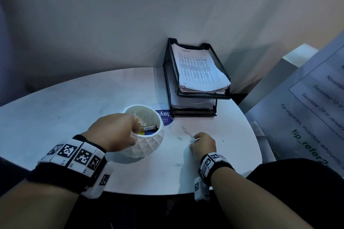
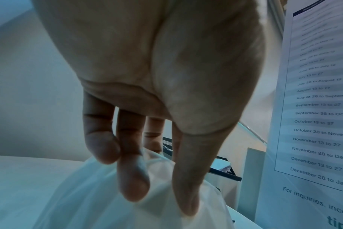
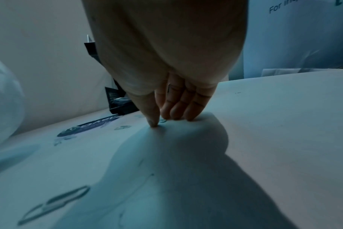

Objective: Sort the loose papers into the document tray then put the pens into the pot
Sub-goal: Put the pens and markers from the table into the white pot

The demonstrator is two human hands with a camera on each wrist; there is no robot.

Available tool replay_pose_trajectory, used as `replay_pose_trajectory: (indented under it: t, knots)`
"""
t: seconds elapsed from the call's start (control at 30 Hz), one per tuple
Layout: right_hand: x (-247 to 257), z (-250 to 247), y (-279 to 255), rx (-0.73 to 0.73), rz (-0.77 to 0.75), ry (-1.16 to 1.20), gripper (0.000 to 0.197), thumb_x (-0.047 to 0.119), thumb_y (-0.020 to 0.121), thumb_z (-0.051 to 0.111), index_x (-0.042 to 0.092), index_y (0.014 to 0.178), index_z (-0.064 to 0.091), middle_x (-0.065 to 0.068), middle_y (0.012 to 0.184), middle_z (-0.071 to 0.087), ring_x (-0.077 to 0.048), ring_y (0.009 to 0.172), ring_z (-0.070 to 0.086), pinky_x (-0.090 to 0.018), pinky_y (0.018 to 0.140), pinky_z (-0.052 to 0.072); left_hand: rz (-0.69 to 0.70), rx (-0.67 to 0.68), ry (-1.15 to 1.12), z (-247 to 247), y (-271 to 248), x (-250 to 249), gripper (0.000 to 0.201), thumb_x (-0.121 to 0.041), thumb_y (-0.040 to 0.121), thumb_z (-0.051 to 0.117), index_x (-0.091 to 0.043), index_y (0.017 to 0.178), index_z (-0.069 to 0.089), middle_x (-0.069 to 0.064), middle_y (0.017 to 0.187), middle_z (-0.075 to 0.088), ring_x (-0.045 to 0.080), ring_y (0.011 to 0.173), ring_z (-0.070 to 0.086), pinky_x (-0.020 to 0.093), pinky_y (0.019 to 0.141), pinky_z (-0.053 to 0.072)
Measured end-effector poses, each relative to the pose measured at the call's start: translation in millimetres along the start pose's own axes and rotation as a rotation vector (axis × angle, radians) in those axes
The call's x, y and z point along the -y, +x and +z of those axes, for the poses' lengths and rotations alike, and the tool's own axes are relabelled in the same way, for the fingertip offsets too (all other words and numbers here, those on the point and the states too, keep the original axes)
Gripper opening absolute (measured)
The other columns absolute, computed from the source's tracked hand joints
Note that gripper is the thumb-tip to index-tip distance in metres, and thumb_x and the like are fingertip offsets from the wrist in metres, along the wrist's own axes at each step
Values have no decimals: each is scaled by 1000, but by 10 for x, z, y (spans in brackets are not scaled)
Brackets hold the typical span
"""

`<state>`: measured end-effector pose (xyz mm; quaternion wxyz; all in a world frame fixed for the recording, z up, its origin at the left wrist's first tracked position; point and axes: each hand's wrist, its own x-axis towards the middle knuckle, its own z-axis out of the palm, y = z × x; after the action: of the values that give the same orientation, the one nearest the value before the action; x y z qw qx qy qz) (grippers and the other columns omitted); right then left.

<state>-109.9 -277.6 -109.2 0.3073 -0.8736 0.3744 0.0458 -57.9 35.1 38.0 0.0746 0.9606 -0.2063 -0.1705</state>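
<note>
A white faceted pot [image 1: 147,145] stands near the middle of the round table [image 1: 74,117]. Several pens [image 1: 149,128] lie inside it. My left hand [image 1: 119,132] grips the pot's near rim, thumb outside and fingers inside; the left wrist view shows the left hand [image 2: 159,193] closed over the pot [image 2: 108,201]. To the pot's right, my right hand [image 1: 202,144] has its fingertips on the table. In the right wrist view the thumb and fingers pinch a paper clip [image 3: 163,120]. The black mesh two-tier document tray [image 1: 219,67] stands at the back against the wall, with stacked papers [image 1: 197,72] in both tiers.
Loose paper clips [image 1: 179,138] lie scattered on the table around my right hand, one [image 1: 178,164] near the front edge. A blue card [image 1: 165,115] lies between pot and tray. A large printed poster [image 1: 307,108] and a white box [image 1: 279,72] stand right of the table.
</note>
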Motion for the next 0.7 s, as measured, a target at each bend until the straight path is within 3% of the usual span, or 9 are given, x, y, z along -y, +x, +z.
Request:
replay_pose_trajectory:
  t: [0.17, 0.3, 0.5, 0.7]
  knots:
    - [101, 15, 18, 6, -30, -23, 10, 18, 91, 64, 27, 95, 67, -5, 94, 70, -27, 83, 70, -34, 75, 60, 5, 16, 19, 20, 12, -45, 23, -41, 79, 72, -48, 100, 73, -14, 108, 69, 15, 94, 63, 29, 71, 47]
    - [126, -3, 39, 80, -47, -78, 17, 10, 84, 65, 24, 93, 68, 0, 92, 67, -24, 86, 69, -32, 76, 59, 0, 31, 18, 30, 24, -66, 24, -41, 79, 73, -48, 102, 73, -15, 108, 68, 15, 96, 62, 28, 72, 46]
    - [66, 52, 24, 18, -144, -147, 19, 10, 87, 60, 23, 97, 68, 0, 99, 69, -22, 87, 63, -27, 74, 50, 1, 51, 14, 29, 57, -56, 28, -40, 79, 72, -47, 107, 73, -12, 112, 69, 17, 100, 64, 29, 75, 48]
    - [230, 30, 27, 49, -116, -194, 19, 3, 85, 59, 19, 95, 59, -4, 90, 63, -26, 82, 63, -30, 69, 54, 13, 34, -2, 7, 61, -76, 27, -40, 80, 72, -46, 106, 72, -11, 109, 68, 18, 98, 64, 29, 73, 46]
